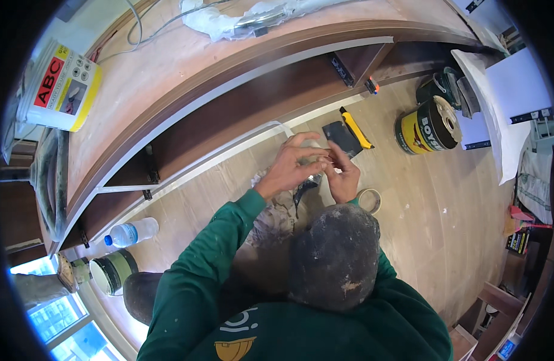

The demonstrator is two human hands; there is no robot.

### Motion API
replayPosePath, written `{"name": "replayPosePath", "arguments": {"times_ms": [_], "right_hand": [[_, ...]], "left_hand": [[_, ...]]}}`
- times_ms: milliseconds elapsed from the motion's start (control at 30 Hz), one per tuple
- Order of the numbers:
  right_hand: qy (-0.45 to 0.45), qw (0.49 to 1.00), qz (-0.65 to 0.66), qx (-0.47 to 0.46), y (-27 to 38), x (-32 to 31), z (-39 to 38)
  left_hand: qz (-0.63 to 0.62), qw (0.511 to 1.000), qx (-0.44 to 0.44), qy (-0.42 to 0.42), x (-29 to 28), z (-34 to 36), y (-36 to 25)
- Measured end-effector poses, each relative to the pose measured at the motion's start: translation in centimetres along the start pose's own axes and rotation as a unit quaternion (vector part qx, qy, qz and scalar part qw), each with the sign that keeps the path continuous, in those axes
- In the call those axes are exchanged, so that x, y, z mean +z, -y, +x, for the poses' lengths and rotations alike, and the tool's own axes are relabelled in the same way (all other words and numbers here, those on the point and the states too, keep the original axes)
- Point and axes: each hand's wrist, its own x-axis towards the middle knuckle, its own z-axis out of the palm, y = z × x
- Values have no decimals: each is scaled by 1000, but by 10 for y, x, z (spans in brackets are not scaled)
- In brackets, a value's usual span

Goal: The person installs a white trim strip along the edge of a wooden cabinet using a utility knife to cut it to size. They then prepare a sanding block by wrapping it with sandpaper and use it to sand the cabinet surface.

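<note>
My left hand (294, 166) and my right hand (343, 179) meet in front of my raised knee, fingertips brought together. Whatever they pinch is too small or hidden to make out. Just under the hands, partly covered by them, a shiny silvery thing with a dark part (304, 191) shows. Beyond the right hand lies a yellow utility knife (356, 128), beside a dark flat sheet (341, 138). A roll of masking tape (370, 201) rests on the floor by my right wrist. Under my left wrist is a crumpled pale cloth (273, 221).
A long wooden cabinet (229, 114) with open compartments curves across the far side, a white bucket (60, 87) on its top. Paint cans stand left (113, 272) and right (430, 125). A water bottle (132, 232) lies near the left can. White panels (491, 102) lean at right.
</note>
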Motion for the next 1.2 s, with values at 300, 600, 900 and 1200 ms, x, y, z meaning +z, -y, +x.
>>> {"name": "replayPosePath", "arguments": {"times_ms": [300,600,900,1200], "right_hand": [[13,998,60,17,-2,-12,-4],[47,996,-73,31,3,-24,3],[-137,976,140,96,-109,-72,163],[-141,971,158,108,-151,-39,222]], "left_hand": [[-9,1000,-5,21,9,0,-3],[346,930,61,-109,9,-4,6],[391,890,-131,-192,-89,-8,107],[530,823,-84,-187,-78,5,114]]}}
